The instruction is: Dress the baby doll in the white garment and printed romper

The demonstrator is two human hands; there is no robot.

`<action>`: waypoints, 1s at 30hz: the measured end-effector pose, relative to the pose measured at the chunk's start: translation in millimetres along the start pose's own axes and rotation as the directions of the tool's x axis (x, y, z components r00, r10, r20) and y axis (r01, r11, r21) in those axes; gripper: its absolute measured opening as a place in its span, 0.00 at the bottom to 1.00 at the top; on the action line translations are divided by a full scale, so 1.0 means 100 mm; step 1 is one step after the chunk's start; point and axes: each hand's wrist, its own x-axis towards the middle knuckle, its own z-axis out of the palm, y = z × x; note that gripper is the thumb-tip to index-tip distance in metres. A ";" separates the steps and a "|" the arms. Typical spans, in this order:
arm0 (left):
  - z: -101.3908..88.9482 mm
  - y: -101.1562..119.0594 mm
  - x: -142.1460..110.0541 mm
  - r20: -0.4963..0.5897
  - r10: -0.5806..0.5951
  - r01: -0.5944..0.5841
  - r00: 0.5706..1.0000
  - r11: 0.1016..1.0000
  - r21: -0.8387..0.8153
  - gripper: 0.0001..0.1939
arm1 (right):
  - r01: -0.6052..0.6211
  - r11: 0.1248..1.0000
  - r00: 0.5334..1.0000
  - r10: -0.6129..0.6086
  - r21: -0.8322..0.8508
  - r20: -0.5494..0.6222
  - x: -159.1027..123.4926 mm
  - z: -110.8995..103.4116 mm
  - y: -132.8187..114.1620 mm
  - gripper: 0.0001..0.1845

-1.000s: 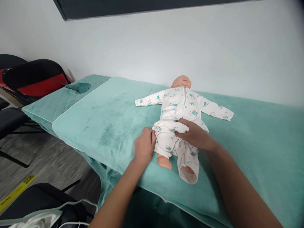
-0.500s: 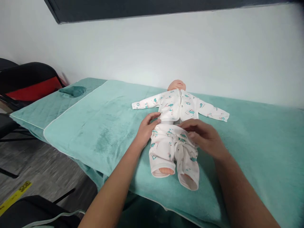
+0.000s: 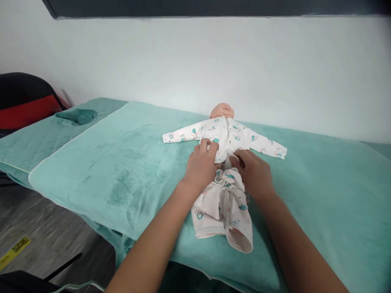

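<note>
A baby doll (image 3: 222, 110) lies on its back in a white long-sleeved shirt (image 3: 210, 129) with teal and pink prints. Matching trousers (image 3: 207, 211) cover its legs, their waist bunched up between my hands. My left hand (image 3: 203, 162) rests over the shirt's lower edge with fingers curled; what they hold is hidden. Opposite it, my right hand (image 3: 255, 171) pinches white cloth at the doll's waist between thumb and fingers. I cannot tell whether that cloth belongs to the shirt or the trousers. The sleeves lie spread out to both sides.
Teal plush covering (image 3: 122, 162) spreads over the long bed, which has a face hole (image 3: 77, 116) at its left end. A white wall (image 3: 137, 61) runs behind. On the left stands a black and red chair (image 3: 27, 101); yellow tape (image 3: 14, 253) marks the grey floor.
My left hand has moved from the trousers' side up onto the shirt's lower edge. My right hand has come inward to pinch white cloth. The trousers' waist is now more bunched.
</note>
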 end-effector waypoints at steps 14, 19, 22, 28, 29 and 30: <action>0.14 -0.28 -0.15 -0.242 -0.016 -0.056 0.970 0.957 -0.285 0.21 | -0.081 0.922 0.996 0.086 0.380 0.003 -0.03 0.05 0.06 0.10; 0.17 -0.30 -0.08 -0.220 0.039 -0.088 0.975 0.971 -0.220 0.14 | -0.028 0.935 0.999 0.034 0.353 -0.010 -0.01 0.08 0.09 0.09; 0.19 -0.30 -0.05 -0.241 0.044 -0.104 0.969 0.966 -0.238 0.10 | -0.056 0.938 0.998 0.066 0.341 -0.019 0.00 0.08 0.08 0.09; 0.18 -0.30 -0.03 -0.299 -0.108 -0.031 0.948 0.905 -0.425 0.11 | -0.164 0.943 0.983 0.180 0.291 -0.030 -0.01 0.07 0.07 0.12; 0.17 -0.30 -0.02 -0.293 -0.178 0.017 0.939 0.879 -0.477 0.14 | -0.180 0.941 0.979 0.199 0.287 -0.037 -0.01 0.07 0.07 0.12; 0.16 -0.30 -0.02 -0.283 -0.258 0.070 0.924 0.841 -0.536 0.16 | -0.197 0.937 0.974 0.220 0.290 -0.049 -0.01 0.07 0.07 0.13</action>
